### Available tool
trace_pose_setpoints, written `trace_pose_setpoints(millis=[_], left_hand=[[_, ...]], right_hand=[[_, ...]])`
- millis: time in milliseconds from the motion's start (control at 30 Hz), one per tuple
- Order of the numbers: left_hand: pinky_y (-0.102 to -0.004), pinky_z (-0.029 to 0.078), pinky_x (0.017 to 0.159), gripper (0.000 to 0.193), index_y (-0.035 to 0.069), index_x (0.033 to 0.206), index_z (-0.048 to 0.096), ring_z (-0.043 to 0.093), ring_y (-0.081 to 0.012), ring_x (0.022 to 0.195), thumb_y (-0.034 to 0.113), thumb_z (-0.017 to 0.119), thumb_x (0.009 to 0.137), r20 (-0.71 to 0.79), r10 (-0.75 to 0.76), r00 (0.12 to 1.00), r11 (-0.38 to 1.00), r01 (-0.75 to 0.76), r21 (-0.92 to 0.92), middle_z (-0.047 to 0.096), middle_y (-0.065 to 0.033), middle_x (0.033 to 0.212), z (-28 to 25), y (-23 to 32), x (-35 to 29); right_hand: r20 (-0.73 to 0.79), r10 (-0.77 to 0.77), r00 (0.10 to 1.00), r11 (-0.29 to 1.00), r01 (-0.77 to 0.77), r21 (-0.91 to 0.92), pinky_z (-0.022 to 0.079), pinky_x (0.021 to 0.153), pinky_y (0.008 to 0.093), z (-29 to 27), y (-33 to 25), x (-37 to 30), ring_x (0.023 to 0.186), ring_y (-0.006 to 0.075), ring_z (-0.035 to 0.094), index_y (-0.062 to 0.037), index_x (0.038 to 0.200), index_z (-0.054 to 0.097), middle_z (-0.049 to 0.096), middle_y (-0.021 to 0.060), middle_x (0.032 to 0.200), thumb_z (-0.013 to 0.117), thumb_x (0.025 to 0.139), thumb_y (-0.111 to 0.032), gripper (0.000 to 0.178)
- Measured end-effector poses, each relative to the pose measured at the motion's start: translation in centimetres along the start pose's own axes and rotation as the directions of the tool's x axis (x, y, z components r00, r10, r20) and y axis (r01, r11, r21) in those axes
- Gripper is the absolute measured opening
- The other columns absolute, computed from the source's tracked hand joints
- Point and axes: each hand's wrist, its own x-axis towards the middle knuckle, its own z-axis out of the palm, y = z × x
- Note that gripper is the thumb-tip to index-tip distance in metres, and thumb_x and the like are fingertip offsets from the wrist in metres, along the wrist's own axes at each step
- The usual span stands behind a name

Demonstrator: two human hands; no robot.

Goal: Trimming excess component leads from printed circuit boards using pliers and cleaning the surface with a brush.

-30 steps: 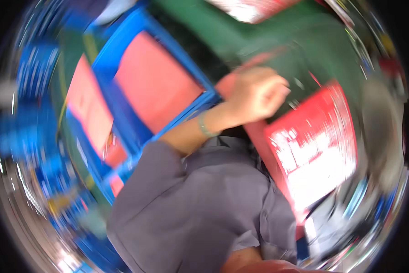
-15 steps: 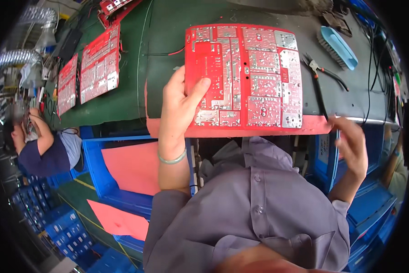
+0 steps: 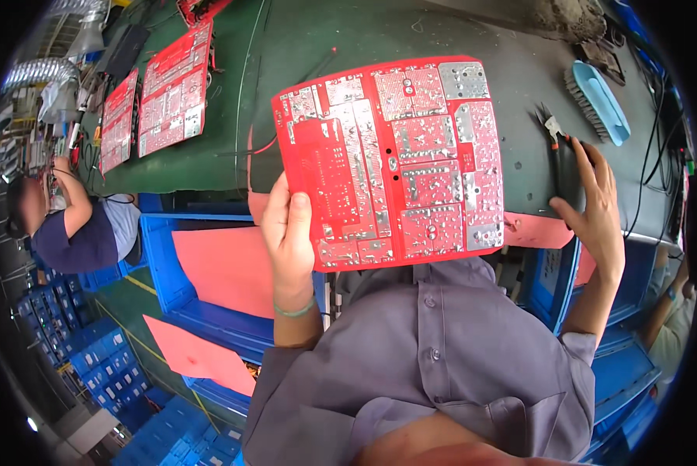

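My left hand [image 3: 289, 237] grips the left edge of a large red circuit board [image 3: 395, 179], thumb on its solder side. Silvery solder areas and joints face up. The board is tilted over the front edge of the bench. To its right lie diagonal cutters [image 3: 553, 130], jaws pointing away from me. My right hand [image 3: 601, 206] is open over their handles, with thumb and fingers apart. Its fingertips are at one handle; whether they touch it I cannot tell.
A blue brush [image 3: 603, 101] lies beyond the cutters, with black cables [image 3: 653, 147] at the right. More red boards [image 3: 174, 97] stand at the left of the green bench [image 3: 228, 147]. Blue crates [image 3: 158, 272] with pink sheets sit below. Another person [image 3: 92, 233] works at far left.
My left hand has drawn the board nearer to me and slightly left, turning it a little. My right hand has moved up from the bench edge to the cutters' handles, fingers spreading.
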Motion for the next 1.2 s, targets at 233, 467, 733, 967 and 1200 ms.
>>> trace_pose_setpoints(millis=[233,467,733,967,1200], left_hand=[[-0.0241,0.040,0.087,0.035,-0.006,0.124,0.042,0.052,-0.0107,0.099,0.012,0.039,0.095,0.001,0.000,1.000,0.999,0.000,-0.034,0.055,-0.0086,0.113,0.2,-0.1,-0.1],[-0.0259,0.038,0.091,0.037,-0.008,0.126,0.040,0.050,-0.0122,0.104,0.010,0.040,0.094,0.011,0.046,0.999,0.999,-0.046,-0.004,0.053,-0.0099,0.116,-0.2,-0.6,-0.3],[-0.0266,0.038,0.091,0.039,-0.008,0.128,0.038,0.050,-0.0141,0.105,0.008,0.041,0.093,0.057,0.214,0.975,0.972,-0.219,0.086,0.053,-0.0106,0.118,-0.4,-1.0,-0.5],[-0.0274,0.039,0.091,0.040,-0.010,0.127,0.038,0.052,-0.0155,0.104,0.008,0.042,0.092,0.085,0.268,0.960,0.956,-0.275,0.098,0.054,-0.0120,0.116,-0.3,-0.5,-0.1],[-0.0271,0.039,0.090,0.040,-0.010,0.128,0.037,0.052,-0.0160,0.104,0.007,0.043,0.092,0.076,0.275,0.958,0.957,-0.281,0.074,0.054,-0.0121,0.116,-0.4,-0.5,-0.3]], right_hand=[[-0.230,-0.018,0.973,0.997,-0.001,-0.083,0.041,0.086,0.0404,-1.0,-1.0,-0.4,0.099,0.0336,0.049,-0.0021,0.127,0.045,0.049,0.0168,0.107,0.051,0.063,-0.001,0.065],[-0.309,0.047,0.950,0.989,-0.002,0.146,0.044,0.082,0.0350,-0.4,-1.3,1.8,0.091,0.0294,0.055,-0.0025,0.120,0.051,0.052,0.0152,0.104,0.055,0.076,0.001,0.045],[-0.325,-0.225,0.919,0.973,0.195,-0.123,0.038,0.090,0.0402,-3.0,-3.4,4.4,0.106,0.0355,0.049,-0.0042,0.119,0.048,0.051,0.0165,0.112,0.062,0.065,0.007,0.056],[-0.298,-0.362,0.883,0.925,0.300,-0.235,0.039,0.086,0.0409,-4.9,-5.0,6.3,0.099,0.0338,0.050,-0.0061,0.117,0.050,0.051,0.0143,0.107,0.059,0.067,0.006,0.053],[-0.297,-0.417,0.859,0.900,0.346,-0.265,0.040,0.084,0.0411,-5.3,-5.6,6.8,0.097,0.0333,0.050,-0.0074,0.117,0.051,0.051,0.0134,0.106,0.059,0.067,0.006,0.052]])
